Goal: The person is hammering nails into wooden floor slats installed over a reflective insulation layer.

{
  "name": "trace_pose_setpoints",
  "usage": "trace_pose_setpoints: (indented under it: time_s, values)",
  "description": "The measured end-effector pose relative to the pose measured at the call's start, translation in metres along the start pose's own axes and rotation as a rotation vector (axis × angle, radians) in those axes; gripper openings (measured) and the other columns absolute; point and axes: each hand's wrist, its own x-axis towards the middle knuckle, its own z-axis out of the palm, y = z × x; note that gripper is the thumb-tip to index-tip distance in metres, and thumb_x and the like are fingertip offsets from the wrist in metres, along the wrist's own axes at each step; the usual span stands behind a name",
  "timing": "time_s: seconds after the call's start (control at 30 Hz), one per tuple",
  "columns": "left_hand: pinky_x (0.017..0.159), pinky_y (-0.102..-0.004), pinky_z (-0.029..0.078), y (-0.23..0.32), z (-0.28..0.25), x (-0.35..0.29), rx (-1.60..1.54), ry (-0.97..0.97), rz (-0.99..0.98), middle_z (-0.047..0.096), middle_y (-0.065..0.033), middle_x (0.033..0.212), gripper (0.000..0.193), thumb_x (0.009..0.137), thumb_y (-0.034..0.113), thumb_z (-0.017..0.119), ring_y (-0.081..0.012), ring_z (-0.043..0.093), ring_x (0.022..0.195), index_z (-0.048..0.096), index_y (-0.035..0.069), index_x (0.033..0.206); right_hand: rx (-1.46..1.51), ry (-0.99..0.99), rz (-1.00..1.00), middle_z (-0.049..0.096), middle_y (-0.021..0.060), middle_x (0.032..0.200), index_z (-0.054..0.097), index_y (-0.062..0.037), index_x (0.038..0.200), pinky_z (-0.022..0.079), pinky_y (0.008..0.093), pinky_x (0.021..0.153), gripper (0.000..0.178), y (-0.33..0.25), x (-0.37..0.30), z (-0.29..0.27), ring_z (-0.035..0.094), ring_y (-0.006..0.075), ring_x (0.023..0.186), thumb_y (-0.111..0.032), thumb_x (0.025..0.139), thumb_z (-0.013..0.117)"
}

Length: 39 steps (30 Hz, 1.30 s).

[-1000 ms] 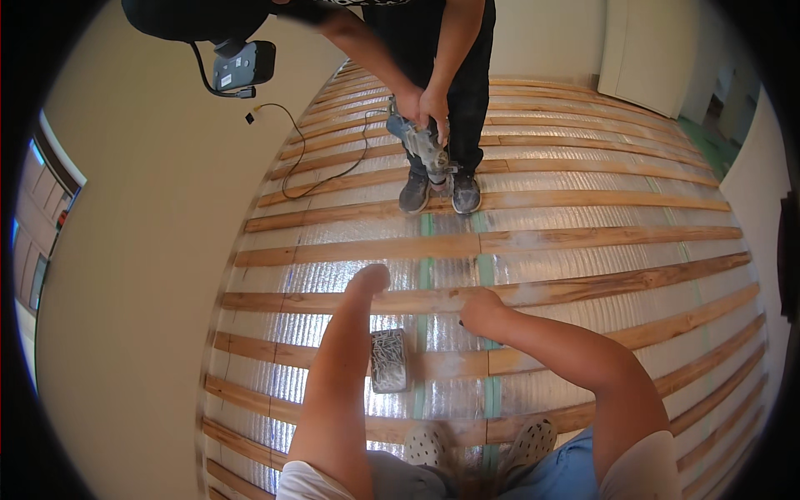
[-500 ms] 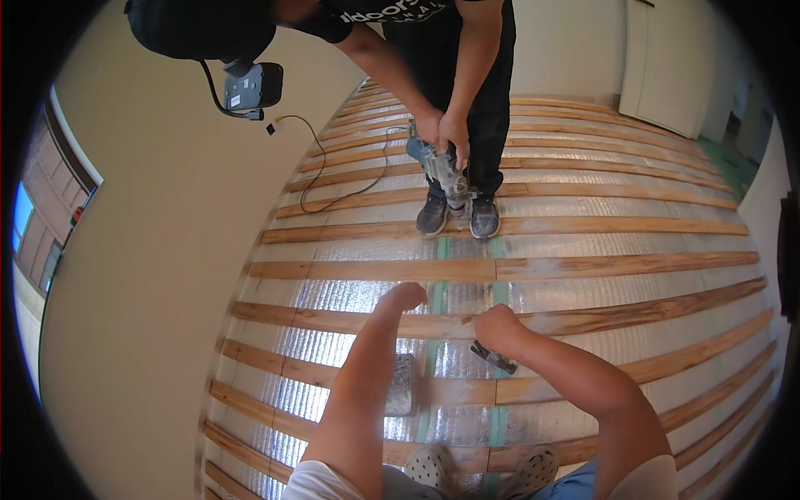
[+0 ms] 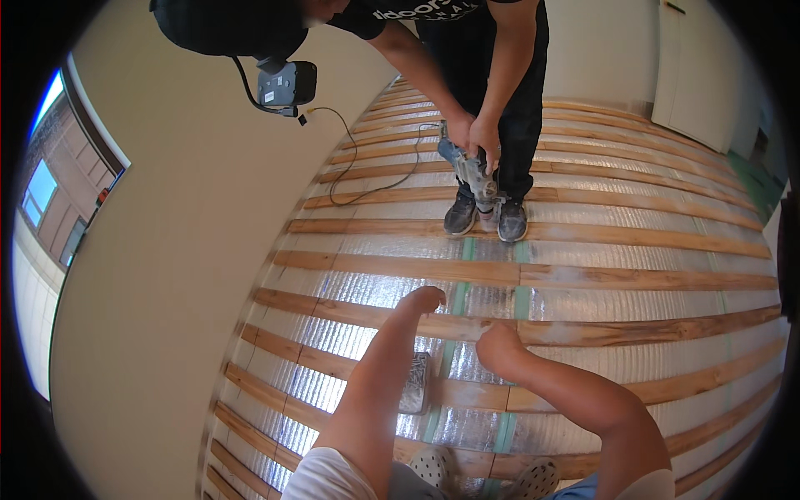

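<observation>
My left hand (image 3: 427, 299) reaches over the foil sheet (image 3: 367, 287) between two wooden battens, its fingers curled down. What it pinches, if anything, is hidden. My right hand (image 3: 500, 348) is a closed fist at the near edge of a wooden batten (image 3: 600, 331). The hammer seen under this fist half a second ago is now hidden behind the hand and wrist. Beside my left forearm, a clear box of nails (image 3: 416, 385) lies across the foil and a batten.
Ahead, a co-worker bends over a corded power tool (image 3: 475, 171) held upright between their shoes. Its cord (image 3: 387, 185) loops across the battens at the left. Green tape (image 3: 522, 302) runs along the foil. My spotted clogs (image 3: 533, 481) stand near the lower edge.
The view has shifted, so the scene sits further right. My right fist has turned or dropped, and the hammer head under it no longer shows. My left hand stays over the foil.
</observation>
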Motion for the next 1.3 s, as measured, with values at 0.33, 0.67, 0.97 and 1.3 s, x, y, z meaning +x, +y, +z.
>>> trace_pose_setpoints:
  time_s: [0.33, 0.67, 0.97, 1.3]
  values:
    - [0.066, -0.0419, 0.056, 0.004, 0.005, 0.025, 0.100, -0.221, -0.040, 0.072, -0.0114, 0.082, 0.025, 0.091, 0.013, 0.046, -0.0228, 0.070, 0.075, 0.069, 0.001, 0.089, -0.077, -0.061, -0.057, 0.071, 0.0144, 0.088, 0.074, -0.0058, 0.084, 0.054, 0.0368, 0.069, 0.020, 0.003, 0.001, 0.012, 0.068, 0.0275, 0.081, -0.009, 0.077, 0.056]
    - [0.069, -0.0426, 0.056, 0.004, 0.011, 0.043, 0.132, -0.240, -0.037, 0.072, -0.0133, 0.084, 0.028, 0.088, 0.006, 0.043, -0.0254, 0.071, 0.077, 0.070, -0.001, 0.086, -0.061, 0.098, 0.022, 0.070, 0.0155, 0.081, 0.073, -0.0048, 0.078, 0.054, 0.0398, 0.069, 0.020, 0.016, 0.007, 0.029, 0.068, 0.0294, 0.077, -0.012, 0.074, 0.056]
    - [0.066, -0.0416, 0.052, 0.001, 0.014, 0.034, 0.169, -0.139, 0.023, 0.069, -0.0176, 0.080, 0.018, 0.076, 0.011, 0.057, -0.0292, 0.068, 0.074, 0.072, 0.001, 0.080, -0.006, 0.175, 0.003, 0.070, 0.0129, 0.077, 0.073, -0.0070, 0.071, 0.052, 0.0395, 0.068, 0.017, 0.008, 0.003, 0.026, 0.068, 0.0269, 0.074, -0.012, 0.073, 0.057]
    - [0.083, -0.0423, 0.051, 0.015, 0.006, 0.024, 0.368, -0.034, 0.062, 0.068, -0.0184, 0.100, 0.019, 0.079, 0.012, 0.058, -0.0337, 0.065, 0.095, 0.072, 0.003, 0.088, 0.017, 0.119, -0.062, 0.068, 0.0176, 0.080, 0.072, -0.0025, 0.073, 0.052, 0.0422, 0.070, 0.017, 0.015, -0.009, 0.007, 0.066, 0.0322, 0.077, -0.008, 0.074, 0.056]
